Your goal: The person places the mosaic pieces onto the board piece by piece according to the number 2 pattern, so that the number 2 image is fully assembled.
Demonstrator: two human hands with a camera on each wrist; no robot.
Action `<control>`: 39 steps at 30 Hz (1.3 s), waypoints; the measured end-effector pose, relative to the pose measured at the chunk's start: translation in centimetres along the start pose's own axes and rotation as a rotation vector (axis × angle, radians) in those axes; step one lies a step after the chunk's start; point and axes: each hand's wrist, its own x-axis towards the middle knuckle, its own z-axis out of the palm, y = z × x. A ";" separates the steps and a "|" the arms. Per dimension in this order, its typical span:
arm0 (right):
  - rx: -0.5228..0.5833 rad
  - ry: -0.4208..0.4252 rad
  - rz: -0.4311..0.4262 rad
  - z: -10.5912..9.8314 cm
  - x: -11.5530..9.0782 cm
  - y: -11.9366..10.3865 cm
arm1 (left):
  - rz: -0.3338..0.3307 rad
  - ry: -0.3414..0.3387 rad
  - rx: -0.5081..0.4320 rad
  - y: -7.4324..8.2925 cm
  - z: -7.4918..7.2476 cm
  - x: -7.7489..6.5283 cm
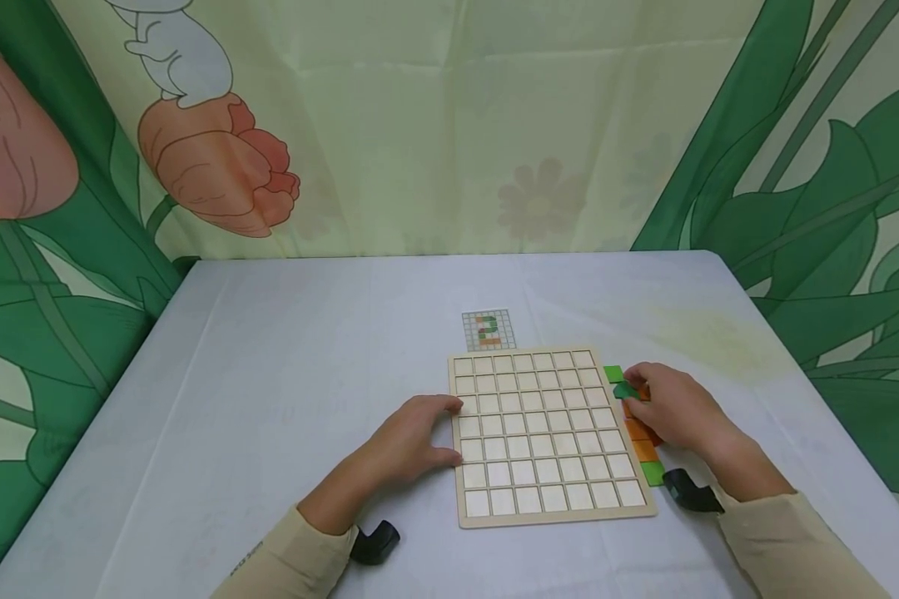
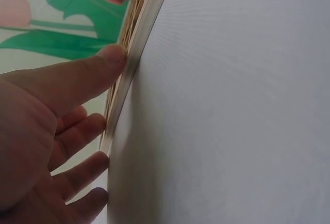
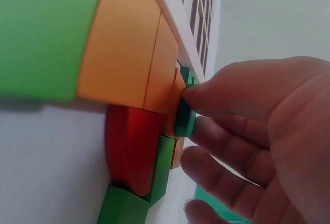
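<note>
A wooden grid board with rows of square cells lies on the white table. My left hand rests against its left edge, thumb and fingers spread and touching the rim. On the other side, my right hand pinches a dark green block between thumb and fingertips, close by the board's right edge. Below that hand, orange blocks and a light green block line the edge. A red block sits beside them in the right wrist view, and my right fingers partly cover this group in the head view.
Just behind the board lies a small gridded card with a coloured figure on it. Another light green block is at the board's upper right edge. A printed curtain hangs behind the table. Black wrist mounts stick out from both sleeves.
</note>
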 end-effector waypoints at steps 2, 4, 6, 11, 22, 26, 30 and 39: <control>-0.001 -0.004 -0.006 0.0 0.1 -0.1 | -0.006 0.000 -0.001 0.0 0.0 -0.1; -0.002 -0.010 -0.006 -0.1 0.1 -0.1 | -0.013 -0.003 -0.005 0.0 0.0 -0.2; 0.002 -0.011 -0.008 -0.1 0.2 -0.1 | -0.016 -0.007 -0.009 0.0 0.0 -0.2; 0.013 0.003 -0.049 -0.2 0.5 -0.4 | -0.024 -0.011 0.002 0.1 0.0 -0.2; 0.072 0.012 -0.163 -0.7 1.7 -2.3 | -0.006 -0.009 0.022 0.2 0.0 -0.3; 0.086 0.006 -0.199 -0.7 2.2 -2.9 | -0.012 -0.012 0.023 0.2 0.0 -0.3; 0.095 -0.005 -0.220 -0.5 2.9 -3.3 | -0.011 -0.012 0.030 0.2 0.1 -0.2; 0.091 -0.024 -0.257 0.3 4.2 -4.0 | 0.008 -0.009 0.033 0.1 0.1 -0.3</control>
